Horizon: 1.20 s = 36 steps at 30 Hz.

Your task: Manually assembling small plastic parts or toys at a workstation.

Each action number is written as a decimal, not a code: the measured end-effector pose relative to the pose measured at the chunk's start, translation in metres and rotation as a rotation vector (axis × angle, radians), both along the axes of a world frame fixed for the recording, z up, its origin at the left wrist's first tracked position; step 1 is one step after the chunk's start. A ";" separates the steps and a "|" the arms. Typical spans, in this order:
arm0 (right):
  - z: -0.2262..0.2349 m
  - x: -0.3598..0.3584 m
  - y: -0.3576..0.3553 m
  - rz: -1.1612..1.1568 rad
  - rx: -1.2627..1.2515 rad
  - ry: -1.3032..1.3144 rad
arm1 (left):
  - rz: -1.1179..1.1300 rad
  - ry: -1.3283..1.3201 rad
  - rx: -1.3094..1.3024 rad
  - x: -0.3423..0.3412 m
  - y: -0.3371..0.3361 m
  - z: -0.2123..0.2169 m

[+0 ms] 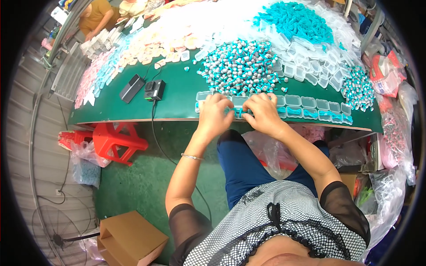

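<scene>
Along the table's near edge runs a row of small clear plastic boxes (294, 101) with their lids raised on the far side. Turquoise cord-like pieces (293, 111) lie inside several of them. My left hand (215, 114) is bent over a box toward the row's left end, fingertips on the far side and thumb nearer me. Beside it, my right hand (265, 116) curls over a neighbouring box, thumb and fingers drawn together. Bits of turquoise show in the narrow gap between both hands. My fingers cover most of the boxes beneath them.
Beyond the row rises a heap of turquoise-and-grey small pieces (242, 66). Farther back are a turquoise pile (295, 22) and loose clear boxes (306, 64). A black device (154, 90) trails a cable off the table. Red stool (117, 142) and cardboard box (132, 239) stand on the floor.
</scene>
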State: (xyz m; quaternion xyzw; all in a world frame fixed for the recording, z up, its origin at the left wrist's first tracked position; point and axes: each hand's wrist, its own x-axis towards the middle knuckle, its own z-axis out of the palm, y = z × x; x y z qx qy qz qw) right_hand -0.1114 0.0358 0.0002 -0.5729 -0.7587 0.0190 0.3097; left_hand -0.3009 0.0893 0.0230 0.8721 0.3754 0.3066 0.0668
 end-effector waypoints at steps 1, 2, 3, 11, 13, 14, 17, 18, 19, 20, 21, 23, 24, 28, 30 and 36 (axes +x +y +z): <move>0.001 0.000 0.000 0.002 0.002 0.002 | 0.002 0.002 0.002 -0.002 0.007 0.000; 0.002 0.001 -0.001 0.005 0.041 0.034 | 0.048 -0.041 0.012 -0.006 0.021 -0.002; 0.003 0.003 -0.002 0.008 0.080 0.067 | 0.094 -0.085 0.020 -0.010 0.037 -0.006; 0.013 0.024 -0.018 0.043 0.081 0.076 | 0.402 0.232 -0.389 -0.013 0.105 0.003; 0.015 0.030 -0.023 0.040 0.087 0.081 | 0.410 0.289 -0.389 -0.010 0.109 0.002; 0.016 0.033 -0.025 0.040 0.090 0.082 | 0.411 0.290 -0.385 -0.010 0.112 0.002; 0.020 0.041 -0.033 0.028 0.088 0.076 | 0.384 0.297 -0.442 -0.010 0.118 0.003; 0.021 0.043 -0.035 0.022 0.079 0.070 | 0.400 0.305 -0.426 -0.011 0.118 0.001; 0.023 0.044 -0.037 0.026 0.084 0.072 | 0.416 0.314 -0.410 -0.011 0.119 0.000; 0.025 0.045 -0.039 0.027 0.085 0.088 | 0.428 0.305 -0.382 -0.012 0.122 -0.006; 0.026 0.048 -0.041 0.023 0.083 0.102 | 0.428 0.306 -0.378 -0.011 0.124 -0.006; 0.027 0.052 -0.043 0.014 0.084 0.107 | 0.435 0.274 -0.457 -0.012 0.127 -0.006; 0.028 0.055 -0.044 0.003 0.083 0.109 | 0.432 0.274 -0.453 -0.012 0.129 -0.008; 0.030 0.078 -0.052 -0.072 0.102 0.095 | 0.404 0.133 -0.530 -0.005 0.137 -0.011; 0.034 0.093 -0.052 -0.115 0.110 0.072 | 0.374 0.068 -0.503 -0.020 0.151 -0.022; 0.027 0.194 -0.046 -0.376 0.097 0.190 | 0.370 -0.170 -0.483 -0.069 0.168 -0.024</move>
